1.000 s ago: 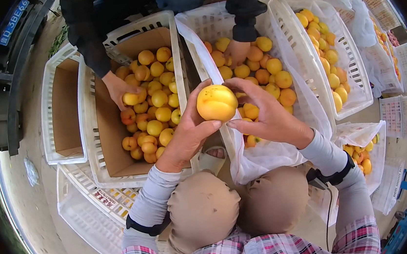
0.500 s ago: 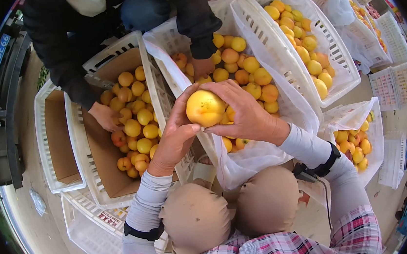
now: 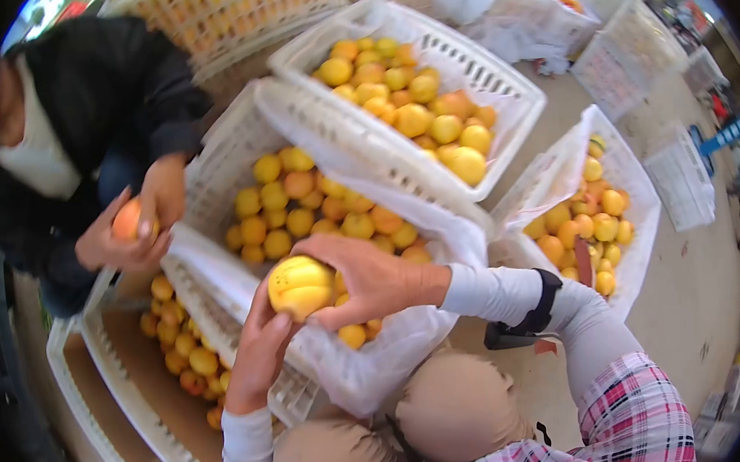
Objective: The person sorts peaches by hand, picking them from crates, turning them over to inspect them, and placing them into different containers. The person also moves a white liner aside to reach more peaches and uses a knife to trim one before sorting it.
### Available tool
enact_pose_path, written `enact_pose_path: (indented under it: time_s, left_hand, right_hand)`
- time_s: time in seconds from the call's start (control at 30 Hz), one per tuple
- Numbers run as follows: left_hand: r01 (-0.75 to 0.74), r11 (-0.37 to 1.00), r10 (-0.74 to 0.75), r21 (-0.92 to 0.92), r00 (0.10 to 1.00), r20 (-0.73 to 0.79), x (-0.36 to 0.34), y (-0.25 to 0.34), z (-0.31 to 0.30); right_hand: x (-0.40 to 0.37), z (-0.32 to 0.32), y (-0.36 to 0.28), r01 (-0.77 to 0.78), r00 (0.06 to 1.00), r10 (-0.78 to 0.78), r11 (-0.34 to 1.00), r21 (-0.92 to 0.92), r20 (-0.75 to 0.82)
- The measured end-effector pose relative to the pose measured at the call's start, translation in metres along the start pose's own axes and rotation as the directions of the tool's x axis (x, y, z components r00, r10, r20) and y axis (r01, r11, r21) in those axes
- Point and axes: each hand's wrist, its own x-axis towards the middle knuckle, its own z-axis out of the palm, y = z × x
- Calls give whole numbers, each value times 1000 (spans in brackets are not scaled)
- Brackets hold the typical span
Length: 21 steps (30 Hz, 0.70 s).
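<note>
A yellow peach (image 3: 301,284) with small dark specks and a crease is held up between both my hands. My left hand (image 3: 255,353) has its thumb and fingers against the peach's left and lower side. My right hand (image 3: 379,279) curls round its right side, fingers over the top and thumb below. Directly under them stands a white crate with a white liner (image 3: 374,369), holding many yellow and orange peaches (image 3: 299,184). The liner's near edge hangs over the rim toward my knees.
Across on the left, a co-worker's hands (image 3: 157,198) hold an orange-red peach (image 3: 128,219). Peaches fill a cardboard-lined crate (image 3: 135,378) at left, a white crate (image 3: 502,120) behind, and a lined crate (image 3: 643,240) at right. A stacked crate (image 3: 252,20) stands at the back.
My view has swung to the right. The peach has turned in my hands, showing its crease. The co-worker's hands have come up out of the crates and now hold a peach.
</note>
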Motion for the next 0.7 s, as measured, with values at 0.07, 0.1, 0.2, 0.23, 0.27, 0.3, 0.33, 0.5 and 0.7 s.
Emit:
enact_pose_path:
  time_s: [0.07, 0.1, 0.2, 0.23, 0.27, 0.3, 0.33, 0.5, 0.7]
  left_hand:
    - [18, 993, -13, 117, 999, -50, -5, 3, -1]
    - [27, 984, -7, 175, 993, -114, -10, 1, -5]
    - [50, 932, 80, 358, 937, -340, -26, -24, -28]
    - [54, 915, 110, 401, 920, -375, -32, -38, -35]
    - [21, 875, 172, 483, 920, -351, -37, -51, -42]
    - [18, 875, 173, 484, 922, -346, -36, -54, -39]
    - [-8, 805, 258, 594, 905, -338, -37, -57, -32]
    - [18, 670, 406, 742, 828, -387, -25, -66, -26]
    - [50, 464, 503, 884, 807, -309, -15, -67, -19]
  right_hand:
    - [-6, -34, -1, -273, 962, 246, 879, 390, 118]
    - [-8, -51, 4, -352, 933, 323, 742, 570, 157]
    - [-14, -114, 31, -319, 920, 375, 552, 771, 113]
    - [-14, -135, 47, -293, 928, 357, 536, 792, 102]
    - [-11, -154, 63, -265, 919, 391, 515, 815, 52]
    - [-7, -171, 79, -237, 905, 426, 492, 838, 6]
    - [-3, -190, 96, -231, 892, 452, 501, 834, -24]
    - [20, -263, 193, -222, 827, 547, 531, 818, -130]
    - [37, -319, 241, -739, 626, 679, 674, -14, -383]
